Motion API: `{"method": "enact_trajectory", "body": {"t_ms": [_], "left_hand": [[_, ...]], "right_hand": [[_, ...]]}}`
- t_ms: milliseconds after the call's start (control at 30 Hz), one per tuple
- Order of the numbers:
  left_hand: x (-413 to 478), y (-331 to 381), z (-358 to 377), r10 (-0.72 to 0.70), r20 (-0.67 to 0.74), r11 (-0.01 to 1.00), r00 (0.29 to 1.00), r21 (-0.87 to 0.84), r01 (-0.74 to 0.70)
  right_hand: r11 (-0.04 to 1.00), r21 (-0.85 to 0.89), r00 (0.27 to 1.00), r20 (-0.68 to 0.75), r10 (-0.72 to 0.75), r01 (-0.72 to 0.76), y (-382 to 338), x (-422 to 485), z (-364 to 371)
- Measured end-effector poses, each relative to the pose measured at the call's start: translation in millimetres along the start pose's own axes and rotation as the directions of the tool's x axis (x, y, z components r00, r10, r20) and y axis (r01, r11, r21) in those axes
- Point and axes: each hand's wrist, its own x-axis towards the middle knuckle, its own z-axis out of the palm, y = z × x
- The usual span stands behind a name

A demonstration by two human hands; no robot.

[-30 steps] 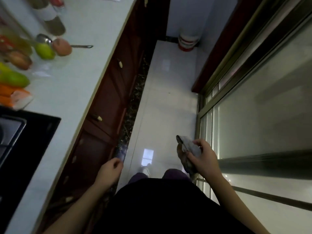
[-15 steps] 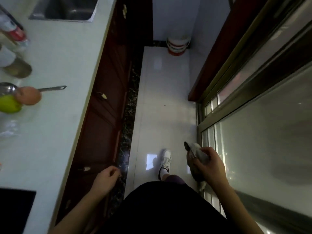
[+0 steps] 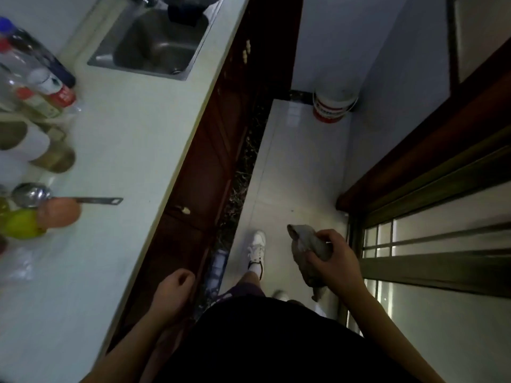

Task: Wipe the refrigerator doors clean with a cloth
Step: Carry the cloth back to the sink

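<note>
The cloth [image 3: 308,247], lower right of centre, is mottled grey. On the left, the countertop [image 3: 124,150] is pale white and the cabinet fronts [image 3: 210,167] are dark reddish-brown. The floor [image 3: 298,172] is glossy white tile. The bucket [image 3: 333,106], upper centre, is white with a red band. The shoe [image 3: 256,246] is white. At the left edge lie an orange-pink fruit [image 3: 59,211] and a yellow-green fruit [image 3: 23,223].

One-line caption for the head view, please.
Person in a narrow kitchen aisle, right hand gripping a grey cloth, left hand empty, between counter and glass door.
</note>
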Motion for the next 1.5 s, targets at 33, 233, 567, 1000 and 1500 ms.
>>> {"method": "enact_trajectory", "body": {"t_ms": [33,233,567,1000,1500], "left_hand": [[15.3,12.2,-3.3,0.007,-0.002,1.0,1.0,-0.003,-0.007],[109.5,99.9,-24.8,0.076,0.061,0.996,0.995,0.032,-0.078],[247.1,286.6,-53.9,0.253,0.21,0.949,0.945,0.137,-0.284],[343.4,424.0,-65.3,0.132,-0.016,0.986,0.991,0.106,-0.129],[518.9,550.3,-112.2,0.072,0.048,0.996,0.996,0.043,-0.074]], "right_hand": [[1.0,-0.002,1.0,0.004,0.011,-0.011,-3.3,16.3,-2.8],[0.997,-0.041,0.991,-0.115,0.061,-0.066,-32.6,96.7,-32.8],[0.989,0.046,0.948,-0.28,0.15,-0.143,-63.1,217.9,-99.9],[0.999,-0.02,0.994,-0.103,-0.047,0.045,-127.6,475.3,-185.4],[0.998,-0.06,0.997,-0.077,0.011,-0.015,-204.3,683.1,-220.9]]}}
